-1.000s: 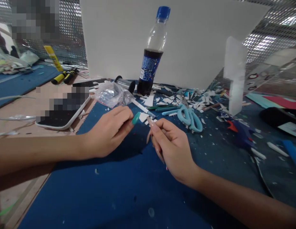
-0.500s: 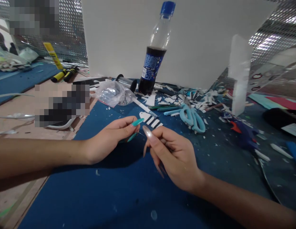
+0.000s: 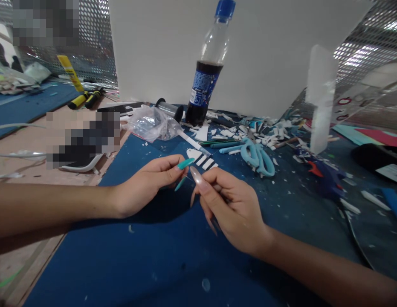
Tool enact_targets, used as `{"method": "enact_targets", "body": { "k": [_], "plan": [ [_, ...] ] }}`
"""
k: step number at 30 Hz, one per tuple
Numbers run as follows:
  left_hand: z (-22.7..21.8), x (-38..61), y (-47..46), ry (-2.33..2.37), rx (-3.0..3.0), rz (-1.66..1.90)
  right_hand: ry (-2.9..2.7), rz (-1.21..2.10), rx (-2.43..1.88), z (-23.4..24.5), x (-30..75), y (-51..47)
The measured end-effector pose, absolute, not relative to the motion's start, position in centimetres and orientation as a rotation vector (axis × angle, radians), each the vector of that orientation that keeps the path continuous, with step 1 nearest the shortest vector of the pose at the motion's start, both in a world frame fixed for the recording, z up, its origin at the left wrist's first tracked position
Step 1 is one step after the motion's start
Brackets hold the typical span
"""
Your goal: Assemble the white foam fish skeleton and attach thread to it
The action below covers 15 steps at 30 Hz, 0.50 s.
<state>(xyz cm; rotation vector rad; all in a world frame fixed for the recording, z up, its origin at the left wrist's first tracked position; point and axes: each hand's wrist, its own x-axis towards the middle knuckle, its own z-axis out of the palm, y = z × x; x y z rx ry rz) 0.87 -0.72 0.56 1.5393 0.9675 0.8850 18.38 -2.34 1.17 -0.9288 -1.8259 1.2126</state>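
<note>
My left hand (image 3: 150, 181) is closed in a pinch above the blue mat (image 3: 147, 264), its long teal nails pointing right. Facing it, my right hand (image 3: 233, 204) is pinched too, with long pale shiny nails. The fingertips of both hands nearly meet. A faint thin line shows between them, too small to name. Just beyond the fingertips lies a white fish-shaped cutout (image 3: 194, 154) with short white strips (image 3: 205, 162) in a row. A clear-barrelled white pen or tube (image 3: 193, 143) lies behind these pieces.
A cola bottle (image 3: 204, 81) stands at the back before a white board (image 3: 265, 51). Light-blue scissors (image 3: 257, 157) and white scraps (image 3: 268, 132) lie right of centre. Farther right is a glue gun (image 3: 326, 179) with its cable. A plastic bag (image 3: 150, 123) and pliers (image 3: 86, 99) are left.
Both hands keep their pinch and have shifted only slightly, the right one a touch left and up. The view has tilted a little; the objects on the mat stay put.
</note>
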Motion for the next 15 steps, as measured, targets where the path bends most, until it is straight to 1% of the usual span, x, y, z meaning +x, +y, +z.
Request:
{"method": "enact_targets", "body": {
  "k": [9, 15],
  "plan": [
    [0.38, 0.79, -0.84, 0.998, 1.554, 0.850, -1.840, 1.191, -0.943, 1.17, 18.37, -2.25],
    [0.17, 0.82, -0.89, 0.837, 1.351, 0.898, -1.857, 1.185, -0.924, 1.09, 18.45, -2.14]
  ]
}}
